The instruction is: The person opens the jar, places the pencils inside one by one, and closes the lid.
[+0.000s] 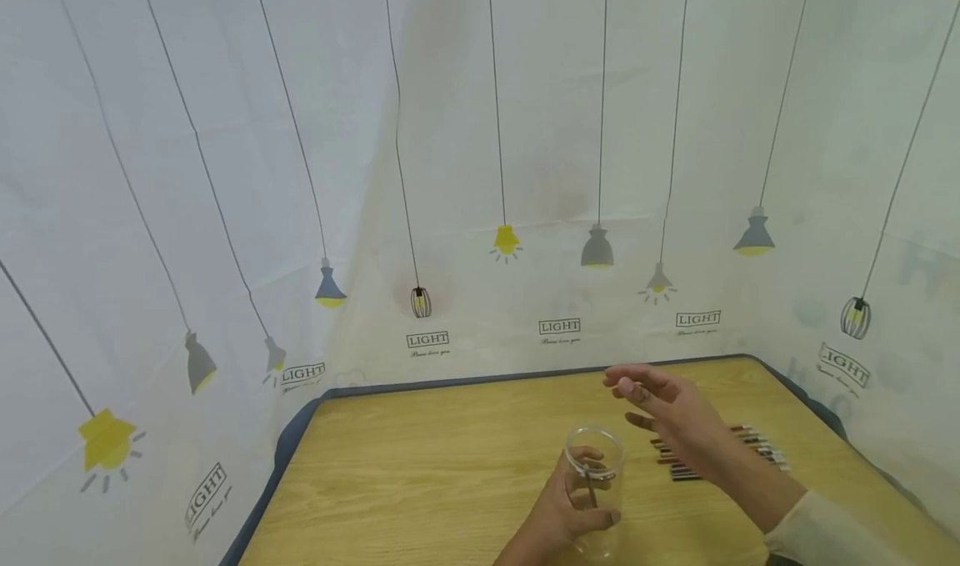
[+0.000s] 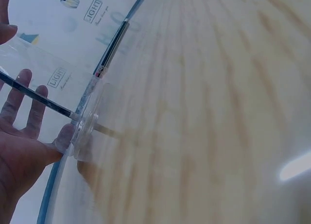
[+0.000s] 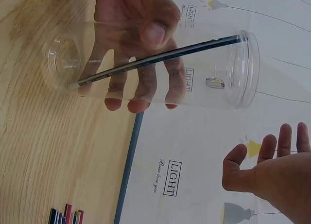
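Observation:
My left hand [image 1: 558, 508] grips a tall clear plastic jar [image 1: 611, 491] near the front of the table, its mouth facing up. Thumb and fingers wrap its sides, as the right wrist view also shows of the left hand [image 3: 141, 49]. A single dark pencil [image 3: 160, 57] leans slantwise inside the jar [image 3: 206, 90], from its base to the rim. My right hand [image 1: 675, 412] is raised to the right of the jar, apart from it, fingers extended and holding nothing. Beneath the right forearm lies a group of pencils [image 1: 761, 448], partly covered by it.
The wooden table [image 1: 420, 458] has a dark blue edge [image 1: 480, 380]. White sheets [image 1: 450, 132] printed with hanging lamps and the word LIGHT surround it at the back and both sides. Ends of several loose pencils [image 3: 65, 216] show at the bottom of the right wrist view.

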Demonstrator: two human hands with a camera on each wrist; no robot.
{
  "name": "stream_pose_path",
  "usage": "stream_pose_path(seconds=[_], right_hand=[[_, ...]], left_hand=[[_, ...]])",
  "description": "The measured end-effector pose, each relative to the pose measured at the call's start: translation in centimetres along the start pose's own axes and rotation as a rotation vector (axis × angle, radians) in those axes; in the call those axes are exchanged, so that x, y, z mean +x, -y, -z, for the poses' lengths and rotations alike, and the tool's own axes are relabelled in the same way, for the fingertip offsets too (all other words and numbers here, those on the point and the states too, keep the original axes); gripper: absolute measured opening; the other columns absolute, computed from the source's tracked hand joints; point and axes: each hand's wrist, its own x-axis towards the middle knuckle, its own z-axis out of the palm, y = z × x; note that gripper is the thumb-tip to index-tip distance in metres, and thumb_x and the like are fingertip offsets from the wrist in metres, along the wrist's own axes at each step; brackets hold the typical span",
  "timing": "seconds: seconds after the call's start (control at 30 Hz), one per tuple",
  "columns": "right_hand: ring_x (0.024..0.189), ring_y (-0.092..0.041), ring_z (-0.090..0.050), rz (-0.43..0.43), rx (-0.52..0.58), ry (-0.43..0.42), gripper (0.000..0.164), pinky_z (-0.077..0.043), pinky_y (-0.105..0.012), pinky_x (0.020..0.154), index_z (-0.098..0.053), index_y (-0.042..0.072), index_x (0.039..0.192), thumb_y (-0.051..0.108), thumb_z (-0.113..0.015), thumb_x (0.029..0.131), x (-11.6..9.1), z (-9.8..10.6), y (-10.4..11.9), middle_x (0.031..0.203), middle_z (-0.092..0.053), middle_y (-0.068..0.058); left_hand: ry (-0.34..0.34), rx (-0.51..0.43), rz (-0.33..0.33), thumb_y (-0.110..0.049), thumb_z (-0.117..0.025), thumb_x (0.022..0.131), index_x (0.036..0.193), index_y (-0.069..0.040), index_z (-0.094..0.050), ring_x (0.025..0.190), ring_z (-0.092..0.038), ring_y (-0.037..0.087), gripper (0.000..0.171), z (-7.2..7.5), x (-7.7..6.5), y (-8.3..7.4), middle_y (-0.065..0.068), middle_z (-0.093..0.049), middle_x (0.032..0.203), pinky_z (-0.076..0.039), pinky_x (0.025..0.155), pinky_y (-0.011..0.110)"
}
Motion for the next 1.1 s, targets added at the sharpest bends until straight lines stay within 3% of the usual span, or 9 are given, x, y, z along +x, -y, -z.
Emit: stream_pose_path(seconds=[0.2,0.43,0.77,0.93,1.1], right_hand=[[0.131,-0.007,-0.06,0.013,-0.004,0.002,0.032,-0.055,-0.041,0.112,-0.067,0.017,0.145,0.029,-0.054,0.118,-0.2,0.4,0.2,0.139,-0.068,0.017],[0.132,-0.005,-0.06,0.001,0.0,0.009,0.032,-0.056,-0.037,0.112,-0.067,0.018,0.146,0.029,-0.054,0.118,-0.1,0.7,0.3,0.14,-0.068,0.018],[0.131,-0.004,-0.062,-0.002,-0.016,0.01,0.037,-0.059,-0.032,0.11,-0.064,0.01,0.148,0.03,-0.056,0.118,-0.3,0.8,0.2,0.14,-0.069,0.017],[0.132,-0.001,-0.062,-0.004,-0.032,0.017,0.037,-0.059,-0.04,0.114,-0.065,0.011,0.148,0.03,-0.056,0.118,-0.6,1.2,-0.2,0.146,-0.067,0.013],[0.133,0.001,-0.061,-0.02,-0.054,0.015,0.039,-0.057,-0.05,0.117,-0.064,0.011,0.15,0.031,-0.056,0.117,-0.8,2.0,-1.0,0.154,-0.064,0.002]], left_hand=[[-0.009,0.002,0.004,-0.005,-0.08,0.092,0.152,-0.018,-0.046,0.137,-0.059,0.029,0.07,-0.1,-0.2,0.1,-0.001,-0.065,0.146,-0.052,0.119,0.054],[-0.017,-0.004,0.012,-0.004,-0.08,0.093,0.148,-0.024,-0.048,0.138,-0.06,0.036,0.067,-0.1,-0.3,0.0,0.001,-0.065,0.146,-0.057,0.114,0.052],[-0.024,0.005,0.008,-0.005,-0.08,0.093,0.148,-0.025,-0.049,0.138,-0.06,0.032,0.067,-0.1,-0.2,0.1,0.001,-0.065,0.147,-0.056,0.115,0.051],[-0.016,0.025,-0.012,-0.006,-0.08,0.092,0.149,-0.023,-0.048,0.135,-0.06,0.024,0.068,-0.1,-0.1,0.3,0.0,-0.065,0.147,-0.053,0.117,0.051],[-0.008,0.035,-0.016,-0.008,-0.081,0.092,0.15,-0.022,-0.047,0.136,-0.059,0.025,0.069,0.0,-0.1,0.4,0.0,-0.064,0.148,-0.053,0.118,0.052]])
